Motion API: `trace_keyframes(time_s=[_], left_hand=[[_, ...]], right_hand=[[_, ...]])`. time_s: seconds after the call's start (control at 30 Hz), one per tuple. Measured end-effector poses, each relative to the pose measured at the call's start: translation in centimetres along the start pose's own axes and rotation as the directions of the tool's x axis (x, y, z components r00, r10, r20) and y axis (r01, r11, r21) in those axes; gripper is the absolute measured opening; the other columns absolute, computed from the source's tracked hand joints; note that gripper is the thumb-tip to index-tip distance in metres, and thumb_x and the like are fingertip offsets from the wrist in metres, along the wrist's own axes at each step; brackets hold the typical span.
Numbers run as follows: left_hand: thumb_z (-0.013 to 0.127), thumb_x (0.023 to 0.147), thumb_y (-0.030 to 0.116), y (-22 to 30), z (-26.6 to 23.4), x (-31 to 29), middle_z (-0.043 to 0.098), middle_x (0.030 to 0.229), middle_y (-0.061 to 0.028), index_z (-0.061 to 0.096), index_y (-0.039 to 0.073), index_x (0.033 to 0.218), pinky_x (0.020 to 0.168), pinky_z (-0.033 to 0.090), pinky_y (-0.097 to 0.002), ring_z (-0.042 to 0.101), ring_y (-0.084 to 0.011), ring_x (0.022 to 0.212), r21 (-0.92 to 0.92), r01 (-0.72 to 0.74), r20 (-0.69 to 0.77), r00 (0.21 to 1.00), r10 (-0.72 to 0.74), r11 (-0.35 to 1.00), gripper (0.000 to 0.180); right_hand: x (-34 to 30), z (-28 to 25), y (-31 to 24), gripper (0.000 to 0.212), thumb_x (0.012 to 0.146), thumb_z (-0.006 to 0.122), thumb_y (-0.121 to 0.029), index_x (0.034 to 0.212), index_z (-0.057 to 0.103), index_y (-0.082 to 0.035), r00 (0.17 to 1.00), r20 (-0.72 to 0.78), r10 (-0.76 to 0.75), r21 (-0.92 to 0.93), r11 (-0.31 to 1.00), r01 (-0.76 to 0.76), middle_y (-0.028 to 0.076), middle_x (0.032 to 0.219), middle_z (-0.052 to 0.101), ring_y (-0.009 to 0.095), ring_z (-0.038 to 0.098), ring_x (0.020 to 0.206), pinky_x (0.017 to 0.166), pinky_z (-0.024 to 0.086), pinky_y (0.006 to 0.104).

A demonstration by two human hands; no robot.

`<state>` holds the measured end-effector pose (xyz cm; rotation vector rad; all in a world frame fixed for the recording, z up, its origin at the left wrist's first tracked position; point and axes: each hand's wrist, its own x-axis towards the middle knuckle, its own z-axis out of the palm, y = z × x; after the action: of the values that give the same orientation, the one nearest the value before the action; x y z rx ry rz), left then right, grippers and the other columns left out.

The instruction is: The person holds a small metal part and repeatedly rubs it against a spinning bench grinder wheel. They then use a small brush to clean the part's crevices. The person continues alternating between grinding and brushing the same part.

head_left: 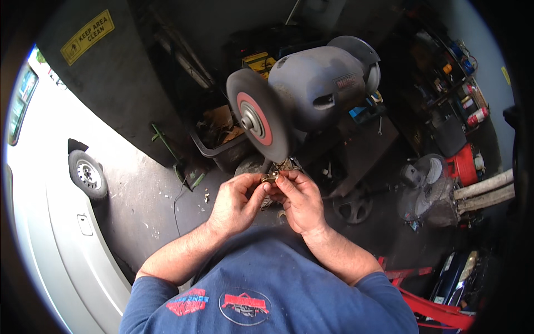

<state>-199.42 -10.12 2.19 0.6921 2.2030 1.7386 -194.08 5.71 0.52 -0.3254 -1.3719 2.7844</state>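
Observation:
Between my two hands is a small brass-coloured metal part (270, 178), too small and too covered by fingers to name its kind. My left hand (238, 201) pinches it from the left with thumb and fingertips. From the other side my right hand (300, 200) has thumb and fingers closed on the same part. Just beyond the hands stands a grey bench grinder (317, 78). Its dark wheel (281, 125) with a red centre faces left, above and close to my fingers; the part appears apart from it.
A black bin (222, 149) with scraps stands behind the wheel on the left. A light-coloured vehicle (61, 239) fills the left side. Red metal legs (434, 306) lie at lower right. Farther right are a red container (463, 164) and shelves with tools.

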Motion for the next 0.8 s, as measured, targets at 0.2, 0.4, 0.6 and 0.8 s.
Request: trace_keyframes(time_s=[0.2, 0.4, 0.6, 0.8], left_hand=[[0.065, 0.087, 0.016, 2.6, -3.1, 2.4, 0.066, 0.079, -0.0191, 0.067, -0.004, 0.096, 0.067, 0.053, -0.0379, 0.067, -0.0323, 0.074, 0.280, -0.177, 0.037, 0.984, 0.174, 0.944, 0.022], [0.063, 0.087, 0.017, 4.7, -2.9, 3.4, 0.068, 0.075, -0.0192, 0.070, -0.005, 0.097, 0.062, 0.054, -0.0339, 0.068, -0.0244, 0.064, 0.259, -0.029, 0.034, 0.999, 0.021, 0.965, 0.025], [0.063, 0.087, 0.017, 4.6, -2.4, 3.5, 0.068, 0.074, -0.0190, 0.070, -0.005, 0.096, 0.061, 0.053, -0.0348, 0.068, -0.0248, 0.063, 0.247, 0.047, 0.003, 0.999, -0.049, 0.968, 0.024], [0.070, 0.084, 0.014, 3.2, -0.7, 1.1, 0.064, 0.076, -0.0147, 0.069, -0.001, 0.100, 0.061, 0.053, -0.0364, 0.066, -0.0299, 0.070, 0.336, -0.209, -0.107, 0.960, 0.257, 0.919, 0.022]], right_hand=[[0.6, 1.8, -0.1, 0.013, 0.097, 0.061, -0.018, 0.104, 0.065, -0.008, 0.997, -0.023, 0.068, 0.224, 0.973, -0.061, 0.007, 0.101, 0.070, 0.017, 0.067, 0.092, 0.084, 0.054, 0.0313], [1.0, 2.1, -0.7, 0.011, 0.096, 0.061, -0.016, 0.103, 0.066, -0.008, 0.993, -0.062, 0.103, 0.296, 0.952, -0.080, 0.007, 0.104, 0.069, 0.017, 0.066, 0.097, 0.087, 0.053, 0.0320], [1.4, 1.6, -1.0, 0.012, 0.096, 0.060, -0.014, 0.103, 0.066, -0.007, 0.991, -0.017, 0.131, 0.299, 0.947, -0.120, 0.007, 0.104, 0.069, 0.017, 0.066, 0.096, 0.087, 0.053, 0.0310], [0.4, 0.8, -1.3, 0.014, 0.099, 0.057, -0.014, 0.108, 0.063, -0.005, 0.996, 0.093, -0.004, 0.211, 0.977, -0.015, 0.006, 0.103, 0.068, 0.015, 0.065, 0.096, 0.088, 0.053, 0.0319]])
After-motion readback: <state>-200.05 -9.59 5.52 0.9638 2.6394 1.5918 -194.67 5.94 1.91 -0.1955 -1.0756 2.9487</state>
